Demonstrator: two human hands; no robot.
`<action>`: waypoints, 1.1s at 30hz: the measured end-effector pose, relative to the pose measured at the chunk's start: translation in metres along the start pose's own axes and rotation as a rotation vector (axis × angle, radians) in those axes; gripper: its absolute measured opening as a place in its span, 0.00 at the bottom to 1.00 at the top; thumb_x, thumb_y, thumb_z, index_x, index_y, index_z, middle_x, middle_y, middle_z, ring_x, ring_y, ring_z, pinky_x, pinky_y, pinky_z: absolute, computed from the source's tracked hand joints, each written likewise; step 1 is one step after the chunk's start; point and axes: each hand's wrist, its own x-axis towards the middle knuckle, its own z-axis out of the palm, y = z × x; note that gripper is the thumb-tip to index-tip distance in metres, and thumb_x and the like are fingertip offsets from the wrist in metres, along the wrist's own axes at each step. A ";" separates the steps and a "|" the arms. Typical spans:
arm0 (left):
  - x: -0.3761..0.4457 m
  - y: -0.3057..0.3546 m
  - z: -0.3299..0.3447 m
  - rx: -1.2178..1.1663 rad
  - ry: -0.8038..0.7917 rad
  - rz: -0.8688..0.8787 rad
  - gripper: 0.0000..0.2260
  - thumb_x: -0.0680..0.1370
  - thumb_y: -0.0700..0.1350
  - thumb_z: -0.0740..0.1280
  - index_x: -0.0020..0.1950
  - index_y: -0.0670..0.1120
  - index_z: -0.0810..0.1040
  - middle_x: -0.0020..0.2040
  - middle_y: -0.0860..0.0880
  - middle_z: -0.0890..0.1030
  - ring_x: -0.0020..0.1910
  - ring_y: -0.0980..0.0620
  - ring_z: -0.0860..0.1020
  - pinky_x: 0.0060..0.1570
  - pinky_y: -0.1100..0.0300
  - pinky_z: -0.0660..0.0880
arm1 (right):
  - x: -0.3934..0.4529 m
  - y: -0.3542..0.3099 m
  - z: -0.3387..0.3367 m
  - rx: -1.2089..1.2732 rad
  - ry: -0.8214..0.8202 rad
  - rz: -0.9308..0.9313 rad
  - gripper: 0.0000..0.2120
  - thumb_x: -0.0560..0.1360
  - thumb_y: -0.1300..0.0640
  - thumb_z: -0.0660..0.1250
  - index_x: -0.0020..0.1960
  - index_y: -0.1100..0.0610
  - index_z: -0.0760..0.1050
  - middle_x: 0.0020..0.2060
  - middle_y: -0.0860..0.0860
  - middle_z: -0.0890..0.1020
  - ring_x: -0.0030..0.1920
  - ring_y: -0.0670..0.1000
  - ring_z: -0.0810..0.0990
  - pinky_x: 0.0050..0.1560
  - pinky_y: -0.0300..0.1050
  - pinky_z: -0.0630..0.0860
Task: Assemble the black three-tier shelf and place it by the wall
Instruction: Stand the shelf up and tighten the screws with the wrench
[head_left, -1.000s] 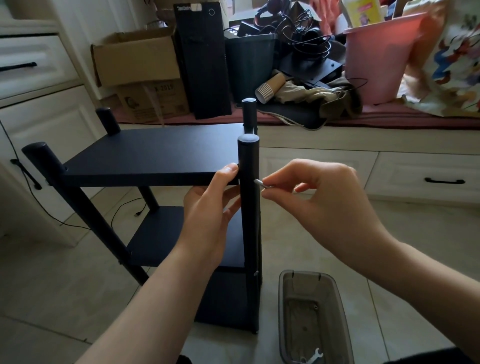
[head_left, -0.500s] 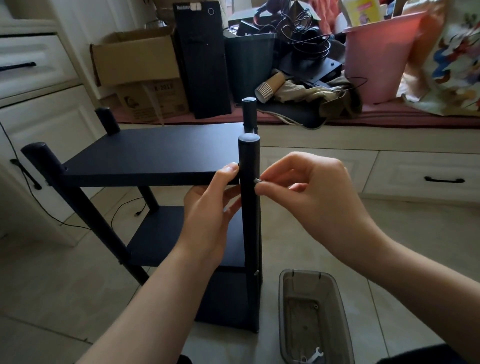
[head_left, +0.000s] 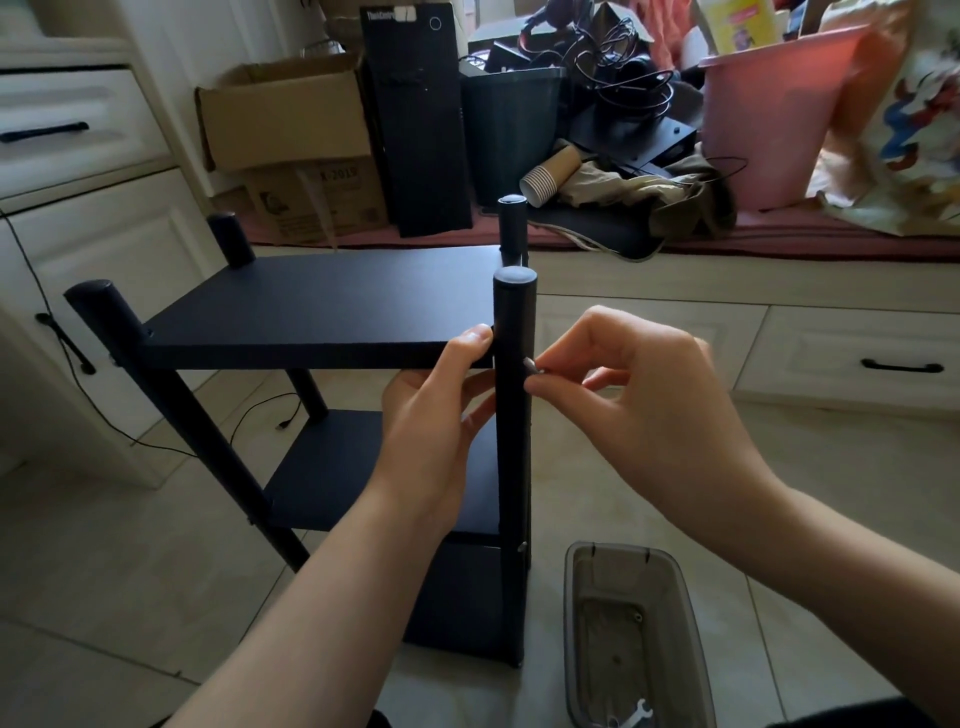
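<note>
- Three black boards make up the shelf (head_left: 322, 306) in front of me; it stands upright on the tiled floor (head_left: 130, 561), out in the room, with white cabinet drawers (head_left: 78, 130) to its left.
- Four round black posts carry the boards, and the near right post (head_left: 513, 415) is the one I am working on.
- My left hand (head_left: 431, 436) grips the corner of the top board where it meets that post: thumb pressed on the board's front edge, fingers curled underneath.
- My right hand (head_left: 639, 410) pinches a small silver screw (head_left: 531, 365) between thumb and forefinger, the other fingers loosely curled.
- That screw's tip sits against the right side of the near right post, level with the top board's edge; how deep it goes I cannot tell.
- Lower on the same post a small metal fastener (head_left: 522, 546) shows at the level of the middle board.
- Just right of the shelf's foot a translucent grey plastic bin (head_left: 680, 623) rests on the floor, with a small white wrench (head_left: 636, 714) lying in its near end.
- Behind the shelf, a low ledge holds cardboard boxes (head_left: 280, 114), a tall black computer case (head_left: 415, 119), a dark bin (head_left: 511, 130), a stack of paper cups (head_left: 550, 174) lying on its side, tangled cables (head_left: 623, 67) and a pink bucket (head_left: 769, 114).
</note>
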 end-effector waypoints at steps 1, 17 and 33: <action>0.000 0.000 0.000 0.001 -0.001 0.001 0.10 0.81 0.49 0.65 0.46 0.49 0.84 0.45 0.48 0.85 0.49 0.53 0.84 0.49 0.59 0.78 | 0.000 0.000 0.001 0.005 0.000 0.006 0.07 0.70 0.58 0.77 0.42 0.49 0.80 0.35 0.40 0.82 0.40 0.40 0.82 0.43 0.33 0.77; -0.001 0.002 0.001 -0.005 0.008 0.022 0.12 0.81 0.48 0.65 0.43 0.51 0.85 0.44 0.49 0.86 0.47 0.54 0.85 0.46 0.61 0.78 | 0.001 0.002 0.002 0.045 0.010 0.024 0.06 0.70 0.59 0.77 0.42 0.52 0.81 0.34 0.41 0.83 0.40 0.40 0.82 0.42 0.31 0.77; -0.001 0.002 0.001 -0.013 -0.002 0.024 0.13 0.81 0.48 0.66 0.41 0.53 0.87 0.43 0.50 0.86 0.46 0.54 0.85 0.42 0.64 0.79 | 0.003 -0.001 -0.002 0.306 -0.092 0.178 0.05 0.72 0.63 0.75 0.42 0.58 0.80 0.36 0.49 0.86 0.41 0.44 0.85 0.44 0.36 0.79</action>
